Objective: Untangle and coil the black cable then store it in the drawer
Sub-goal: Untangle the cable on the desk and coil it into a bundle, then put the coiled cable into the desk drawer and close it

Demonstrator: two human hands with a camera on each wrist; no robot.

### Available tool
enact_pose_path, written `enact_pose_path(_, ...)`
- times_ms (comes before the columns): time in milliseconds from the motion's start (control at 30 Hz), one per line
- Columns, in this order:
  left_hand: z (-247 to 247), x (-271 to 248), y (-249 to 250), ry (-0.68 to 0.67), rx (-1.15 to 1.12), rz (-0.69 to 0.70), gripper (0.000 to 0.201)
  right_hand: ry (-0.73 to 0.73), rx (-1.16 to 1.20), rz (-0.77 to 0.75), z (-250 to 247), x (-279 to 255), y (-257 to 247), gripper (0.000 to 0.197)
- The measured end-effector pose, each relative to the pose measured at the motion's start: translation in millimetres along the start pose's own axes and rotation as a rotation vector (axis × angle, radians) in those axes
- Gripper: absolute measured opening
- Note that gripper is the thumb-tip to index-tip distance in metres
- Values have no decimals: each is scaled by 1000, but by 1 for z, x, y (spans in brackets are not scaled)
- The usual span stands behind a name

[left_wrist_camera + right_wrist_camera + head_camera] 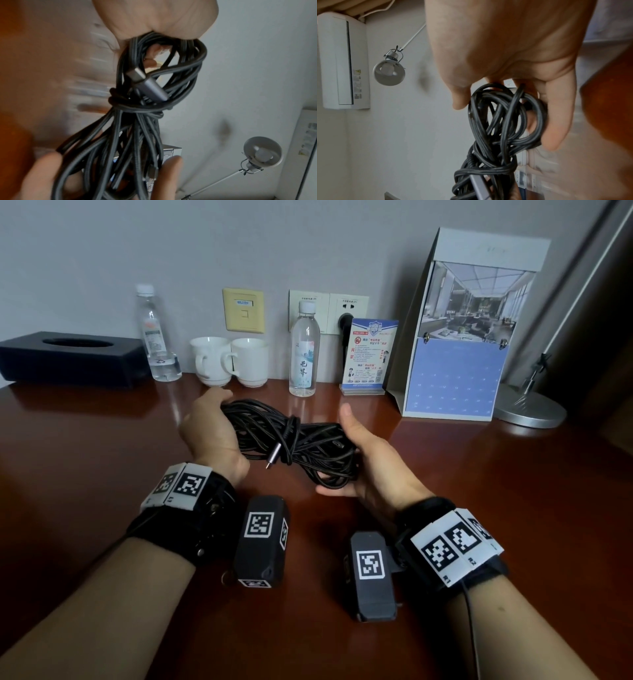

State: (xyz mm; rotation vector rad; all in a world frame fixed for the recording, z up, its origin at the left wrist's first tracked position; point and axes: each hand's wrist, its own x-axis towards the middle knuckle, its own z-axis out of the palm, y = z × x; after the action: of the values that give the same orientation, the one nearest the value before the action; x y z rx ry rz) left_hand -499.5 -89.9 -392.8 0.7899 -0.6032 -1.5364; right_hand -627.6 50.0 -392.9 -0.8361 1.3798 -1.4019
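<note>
A black cable [291, 440] is bunched in a tangled bundle, wrapped round its middle by its own strand, and held just above the wooden desk [102, 467]. A grey USB-C plug [274, 457] sticks out toward me; the left wrist view shows the plug [147, 85] lying across the bundle. My left hand [212, 426] grips the bundle's left end, fingers curled round the loops. My right hand [363, 453] holds the right end, thumb on top and fingers underneath. In the right wrist view the cable [501, 121] loops sit between thumb and fingers. No drawer is in view.
Along the wall stand a black tissue box [68, 357], two water bottles [154, 337] [303, 350], two white cups [212, 361], an info card [370, 357], a desk calendar [455, 364] and a lamp base [529, 409]. A plug sits in the wall socket [346, 320].
</note>
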Motion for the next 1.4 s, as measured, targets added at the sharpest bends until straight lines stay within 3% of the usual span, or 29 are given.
enact_pose_path(300, 2, -1, 4, 152, 59, 33, 8, 37, -17, -236, 1, 1, 4, 16)
enact_pose_path(567, 7, -6, 4, 259, 51, 75, 14, 89, -171, -450, -3, 3, 9, 7)
enact_pose_path(767, 2, -7, 1, 246, 64, 38, 13, 20, -183, -278, -3, 1, 7, 30)
enact_pose_path(867, -1, -5, -4, 248, 89, 10, 10, -11, -341, -230, -6, 1, 10, 61)
enact_pose_path(967, 0, -7, -7, 184, 136, -47, 11, -35, -431, -244, -10, 5, 14, 85)
enact_pose_path(1067, -1, -10, -6, 22, 87, -159, 41, 33, -411, -272, -11, 8, 17, 64)
enact_pose_path(1133, 0, -16, 1, -99, 60, -201, 51, 61, -370, -284, -11, 8, 17, 51)
enact_pose_path(1267, -2, -34, 11, -373, 51, -212, 38, 56, -277, -259, -5, 3, 11, 48)
enact_pose_path(1333, -3, -42, 13, -414, 77, -197, 29, 47, -273, -224, -2, -1, 8, 47)
enact_pose_path(1400, -3, -47, 16, -377, 128, -163, 36, 27, -306, -185, 1, -5, 6, 48)
